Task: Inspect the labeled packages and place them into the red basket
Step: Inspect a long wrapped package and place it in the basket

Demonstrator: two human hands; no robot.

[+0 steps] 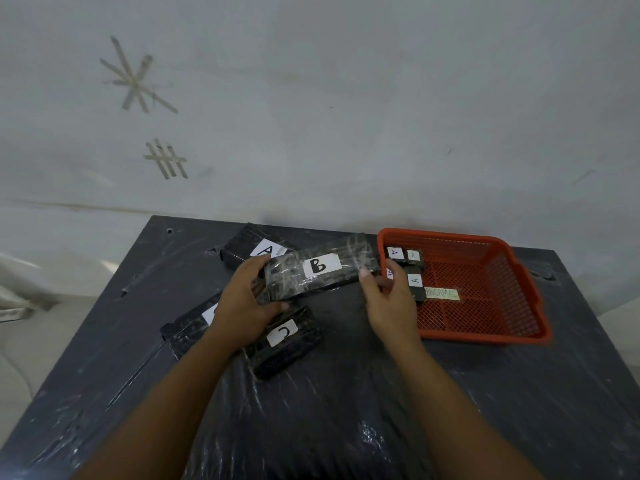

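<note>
Dark table (346, 410), both hands gripping B package (320, 271)

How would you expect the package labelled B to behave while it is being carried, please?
The B package probably stays stiff: held only at its ends by the left hand and right hand, it shows no sag. Its glossy wrap may be slippery. Being flat-sided, it is unlikely to roll.

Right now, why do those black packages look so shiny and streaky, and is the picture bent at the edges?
In the head view, room light glints off the clear wrap on the B package and the C package, leaving white streaks; the table shows the same glare. The wide-angle lens makes the table's sides splay outward. The red basket looks slightly soft, its small labels hard to read.
</note>
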